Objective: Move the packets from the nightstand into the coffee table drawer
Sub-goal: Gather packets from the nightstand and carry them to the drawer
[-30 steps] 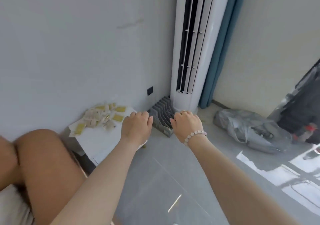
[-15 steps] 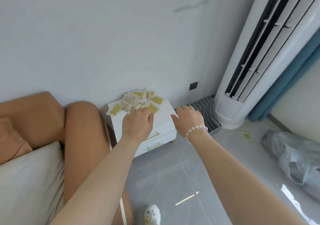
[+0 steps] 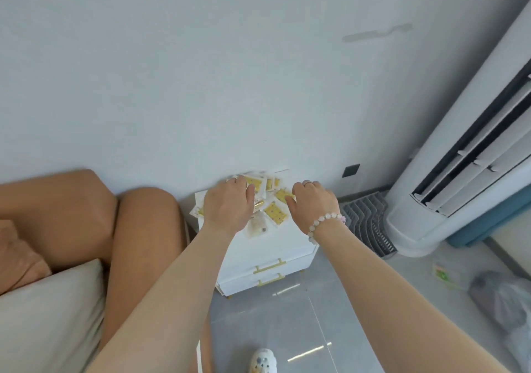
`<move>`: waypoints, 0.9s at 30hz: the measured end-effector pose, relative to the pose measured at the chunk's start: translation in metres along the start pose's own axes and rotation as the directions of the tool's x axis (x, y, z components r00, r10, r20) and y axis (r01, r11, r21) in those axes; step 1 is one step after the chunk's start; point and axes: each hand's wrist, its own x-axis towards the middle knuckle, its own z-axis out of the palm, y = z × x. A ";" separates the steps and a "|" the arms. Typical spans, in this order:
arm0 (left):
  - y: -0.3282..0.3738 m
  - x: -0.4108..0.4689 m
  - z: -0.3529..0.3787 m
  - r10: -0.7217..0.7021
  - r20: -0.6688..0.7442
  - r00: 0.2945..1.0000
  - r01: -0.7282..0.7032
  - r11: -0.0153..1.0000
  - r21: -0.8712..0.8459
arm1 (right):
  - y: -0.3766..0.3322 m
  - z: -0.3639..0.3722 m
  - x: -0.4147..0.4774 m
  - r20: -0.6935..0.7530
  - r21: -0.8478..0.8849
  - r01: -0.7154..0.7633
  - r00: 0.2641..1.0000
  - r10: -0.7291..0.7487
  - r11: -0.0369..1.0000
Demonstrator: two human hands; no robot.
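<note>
Both hands are over the pile of packets (image 3: 268, 200) at the centre of the frame. The left hand (image 3: 228, 207) lies palm down on the left part of the pile, fingers curled forward over the packets; whether any packet is gripped cannot be told, since the fingertips are hidden behind the hand. The right hand (image 3: 314, 203) is at the right edge of the pile, thumb near one yellow packet, fingers bent downward; its grip cannot be told either. The right hand carries one ring, and one bead bracelet (image 3: 324, 223) circles its wrist.

The packets are small, flat squares with yellow printed faces and pale, clear borders. About seven can be made out; the exact count is uncertain because they overlap and the hands cover part of the pile. All lie on top of the white nightstand (image 3: 275, 246), toward its rear edge against the wall (image 3: 201, 70).

The nightstand has two drawers, each with one gold handle (image 3: 270, 265). Left of it stands a tan headboard (image 3: 86, 214), with a pale cushion in the lower left corner. At the right of the frame stands one white tower air conditioner (image 3: 459, 171), cut off by the frame edge, with a grey slatted rack (image 3: 367, 223) beside its base. One shoe (image 3: 263, 361) shows at the bottom edge.
</note>
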 end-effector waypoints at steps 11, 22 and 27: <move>-0.025 0.086 0.043 -0.003 0.028 1.000 0.004 0.998 -0.056 | 0.009 0.021 0.100 0.053 0.020 -0.027 0.998 0.026 0.999; -0.022 0.159 0.110 -0.187 0.230 0.955 0.188 0.982 0.021 | 0.049 0.070 0.207 0.201 0.023 0.048 0.978 -0.051 0.999; -0.030 0.175 0.163 -0.207 0.250 0.946 0.191 0.978 0.085 | 0.069 0.114 0.257 0.297 0.006 0.083 0.951 -0.081 0.997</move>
